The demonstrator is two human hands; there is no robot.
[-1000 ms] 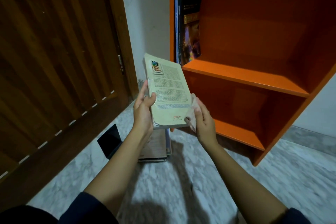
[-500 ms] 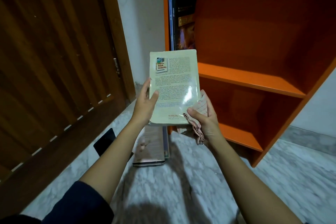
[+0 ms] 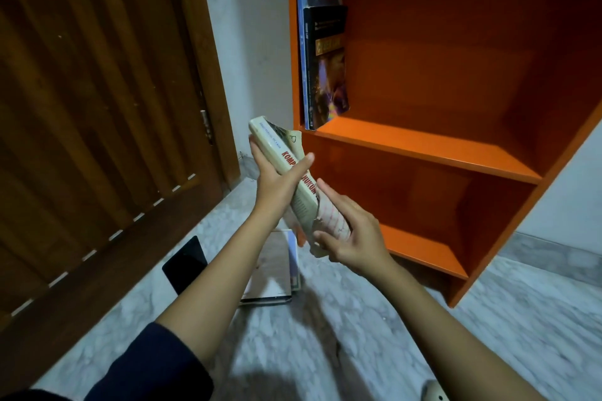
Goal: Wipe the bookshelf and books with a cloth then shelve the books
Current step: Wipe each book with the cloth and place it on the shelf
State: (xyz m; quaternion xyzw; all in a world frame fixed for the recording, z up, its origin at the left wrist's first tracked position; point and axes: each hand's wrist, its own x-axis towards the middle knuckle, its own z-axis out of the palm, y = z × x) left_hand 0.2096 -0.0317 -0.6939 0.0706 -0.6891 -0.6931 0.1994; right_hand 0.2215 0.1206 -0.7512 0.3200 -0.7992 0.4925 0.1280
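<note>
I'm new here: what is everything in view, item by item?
bookshelf: one, orange, right, by the wall
shelved books: two, blue and black, upright, upper shelf's left end
held book: one, cream with red lettering, tilted, before the bookshelf
cloth: one, pale pink-checked, against the held book's lower end
floor books: stack, count unclear, pale, below the grips
slab: one, black, left of the floor books
door: one, brown wood, left
floor: one, grey-white marble
beige object: one, bottom edge, unidentifiable
sleeve: one, dark blue, left forearm
left grip: one, bare hand, holds the held book's spine
right grip: one, bare hand, holds the cloth to the held book
</note>
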